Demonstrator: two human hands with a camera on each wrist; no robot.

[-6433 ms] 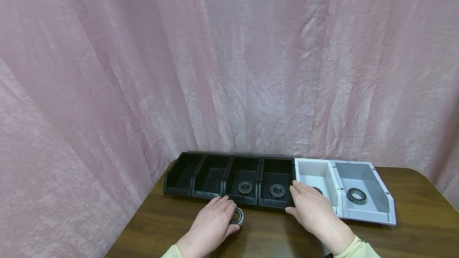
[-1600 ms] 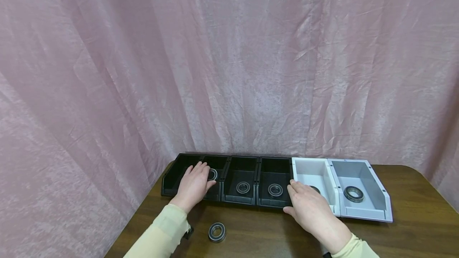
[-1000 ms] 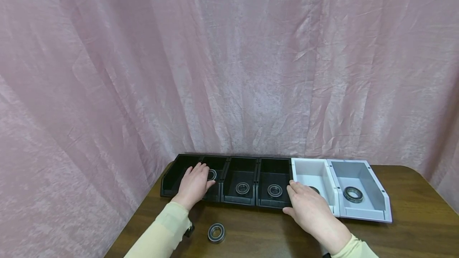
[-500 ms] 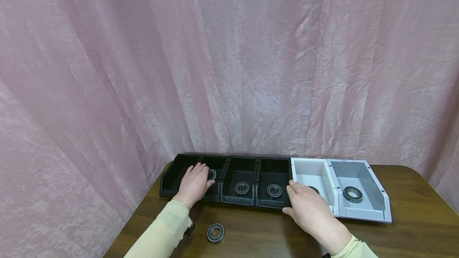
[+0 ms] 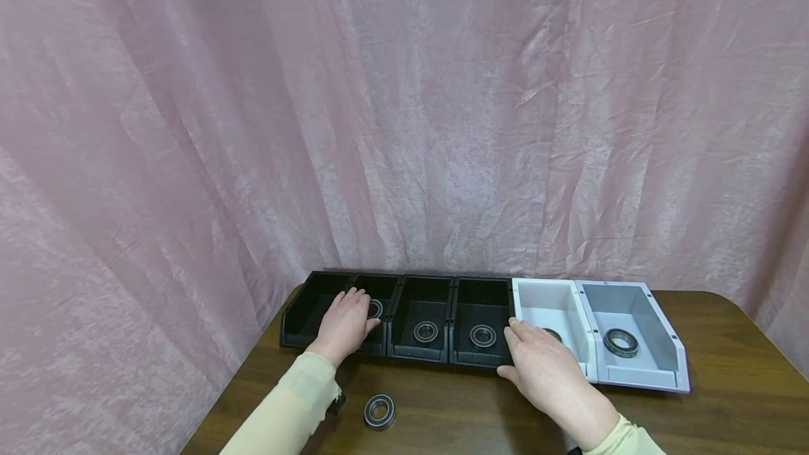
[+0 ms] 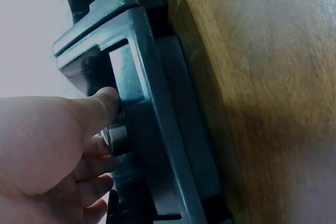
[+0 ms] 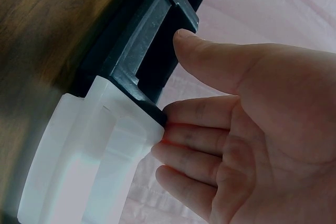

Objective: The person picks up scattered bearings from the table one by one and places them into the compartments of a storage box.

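My left hand (image 5: 343, 325) reaches into the second black bin from the left. There it holds a ball bearing (image 5: 375, 309) between thumb and fingers; the left wrist view shows this bearing (image 6: 118, 139) just inside the bin's front wall. My right hand (image 5: 545, 364) has its fingers nearly straight, the tips touching the rim where the last black bin (image 7: 152, 35) meets the white bin (image 7: 79, 166). Another bearing (image 5: 379, 411) lies flat on the table below the left hand. Two more bearings lie in the third black bin (image 5: 404, 351) and the fourth.
The bins stand in a row at the table's (image 5: 455, 413) back edge. A dark bearing (image 5: 621, 343) lies in the grey bin (image 5: 645, 376) at the right end. One in the white bin (image 5: 553, 334) is mostly hidden by my right hand. A pink curtain (image 5: 404, 125) hangs behind.
Since the oldest frame, my left hand has moved from the table into the second black bin with a bearing, uncovering another on the table. Lately both hands have stayed nearly still.
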